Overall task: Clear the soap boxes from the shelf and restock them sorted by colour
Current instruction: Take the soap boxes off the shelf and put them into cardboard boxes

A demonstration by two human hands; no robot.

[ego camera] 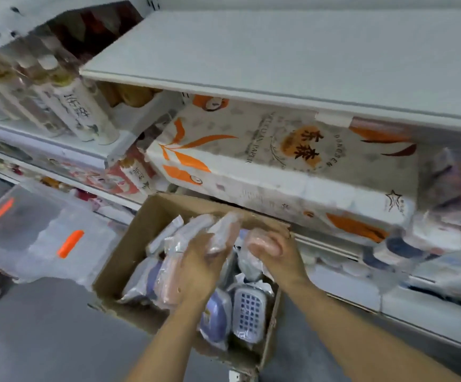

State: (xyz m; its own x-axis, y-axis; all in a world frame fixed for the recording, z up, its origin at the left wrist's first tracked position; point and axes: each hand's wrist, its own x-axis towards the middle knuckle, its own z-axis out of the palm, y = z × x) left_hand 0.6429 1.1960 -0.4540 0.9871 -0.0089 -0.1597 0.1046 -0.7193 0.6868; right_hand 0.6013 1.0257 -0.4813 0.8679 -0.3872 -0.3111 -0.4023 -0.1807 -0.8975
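A brown cardboard box [152, 216] stands on the floor below the shelves, filled with several soap boxes in clear plastic wrap. My left hand [199, 268] is over the box and grips a stack of pink wrapped soap boxes [224, 230]. My right hand [276, 252] is beside it, closed around another pink soap box [257, 238]. Purple soap boxes [215, 318] and a purple-and-white slotted one [248, 312] lie in the box's near end. The white top shelf [292, 59] above is bare.
A large white pack of paper with orange leaves [279, 166] fills the shelf just behind the cardboard box. White bottles [86, 114] stand on the left shelf. A clear plastic tub with orange clips [44, 232] sits on the grey floor to the left.
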